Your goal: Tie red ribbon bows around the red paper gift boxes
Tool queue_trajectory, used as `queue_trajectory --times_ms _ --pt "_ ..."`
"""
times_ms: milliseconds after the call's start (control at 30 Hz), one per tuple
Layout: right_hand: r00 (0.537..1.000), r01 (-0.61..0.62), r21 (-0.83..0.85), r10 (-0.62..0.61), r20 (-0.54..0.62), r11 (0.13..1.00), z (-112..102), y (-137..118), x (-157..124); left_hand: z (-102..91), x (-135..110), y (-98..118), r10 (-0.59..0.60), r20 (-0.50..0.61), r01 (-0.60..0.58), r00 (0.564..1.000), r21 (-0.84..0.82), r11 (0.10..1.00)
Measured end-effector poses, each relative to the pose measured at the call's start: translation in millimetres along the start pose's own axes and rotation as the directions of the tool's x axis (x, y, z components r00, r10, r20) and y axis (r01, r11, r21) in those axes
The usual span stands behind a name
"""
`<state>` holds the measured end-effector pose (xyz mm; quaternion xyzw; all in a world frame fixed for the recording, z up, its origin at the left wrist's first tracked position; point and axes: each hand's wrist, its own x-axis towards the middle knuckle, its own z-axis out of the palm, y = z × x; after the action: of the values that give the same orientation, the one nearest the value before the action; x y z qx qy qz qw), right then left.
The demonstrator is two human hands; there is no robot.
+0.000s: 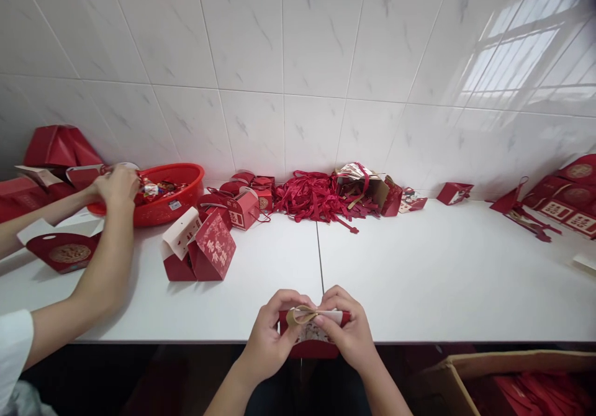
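At the table's front edge, my left hand (269, 341) and my right hand (354, 335) close around a small red paper gift box (314, 349) with a pale printed panel. My fingers and thumbs pinch its top from both sides. A tan looped strip (298, 316), ribbon or folded card, curls between my thumbs. My hands cover the box's sides. Beyond them to the left stand two open-topped red boxes (216, 248) with white lettering. A heap of dark red ribbons (310, 195) lies straight ahead by the wall.
At left, a co-worker's arms (105, 267) reach to a red plastic basket (190, 186) of wrapped sweets. Finished-looking red boxes (244, 208) stand beside it. More boxes (575, 192) line the far right. Below the table at right is a cardboard carton (447, 382) holding red material.
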<state>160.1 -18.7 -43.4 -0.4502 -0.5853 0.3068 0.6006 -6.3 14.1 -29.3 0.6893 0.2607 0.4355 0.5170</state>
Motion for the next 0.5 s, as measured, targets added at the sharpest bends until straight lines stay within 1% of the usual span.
queue_trajectory --times_ms 67,100,200,233,267,300,333,367,400,433,467,500 --pt "1.000 -0.008 -0.016 0.008 0.004 1.000 -3 4 1 1.8 2 -5 -0.022 -0.059 0.022 0.998 -0.014 1.000" --pt "0.999 -0.019 -0.028 0.020 0.031 0.999 -6 7 -1 2.3 3 -8 -0.038 -0.084 0.037 0.996 -0.019 0.999" --pt "0.981 -0.093 -0.069 0.103 0.164 0.993 -17 16 -12 1.5 2 -19 -0.080 -0.101 0.082 0.992 0.011 0.997" --pt "0.971 -0.122 -0.083 0.136 0.197 0.989 -22 22 -17 0.5 1 -23 -0.075 -0.093 0.078 0.993 0.033 0.996" --pt "0.965 -0.147 -0.100 0.165 0.202 0.984 -28 28 -20 -0.8 0 -27 -0.052 -0.085 0.057 0.995 0.057 0.997" --pt "0.966 -0.175 -0.119 0.193 0.174 0.977 -36 36 -21 -2.3 -1 -31 -0.014 -0.082 0.021 0.997 0.077 0.997" --pt "0.970 -0.204 -0.145 0.220 0.101 0.968 -45 45 -19 -3.8 -2 -33 0.027 -0.084 -0.019 0.996 0.094 0.995" --pt "0.970 -0.243 -0.176 0.244 -0.020 0.954 -57 54 -14 -5.4 -2 -36 0.061 -0.089 -0.050 0.994 0.114 0.992" --pt "0.946 -0.308 -0.200 0.277 -0.169 0.930 -70 61 -6 -7.0 -3 -38 0.076 -0.091 -0.062 0.993 0.143 0.988" --pt "0.882 -0.367 -0.223 0.262 -0.391 0.903 -83 67 4 -8.6 -3 -40 0.072 -0.098 -0.053 0.993 0.180 0.982" --pt "0.775 -0.432 -0.261 0.208 -0.597 0.863 -95 69 15 -10.2 -3 -42 0.053 -0.107 -0.028 0.993 0.224 0.974" --pt "0.633 -0.496 -0.272 0.128 -0.764 0.824 -106 67 27 -11.7 -4 -46 0.025 -0.111 0.006 0.993 0.274 0.962"
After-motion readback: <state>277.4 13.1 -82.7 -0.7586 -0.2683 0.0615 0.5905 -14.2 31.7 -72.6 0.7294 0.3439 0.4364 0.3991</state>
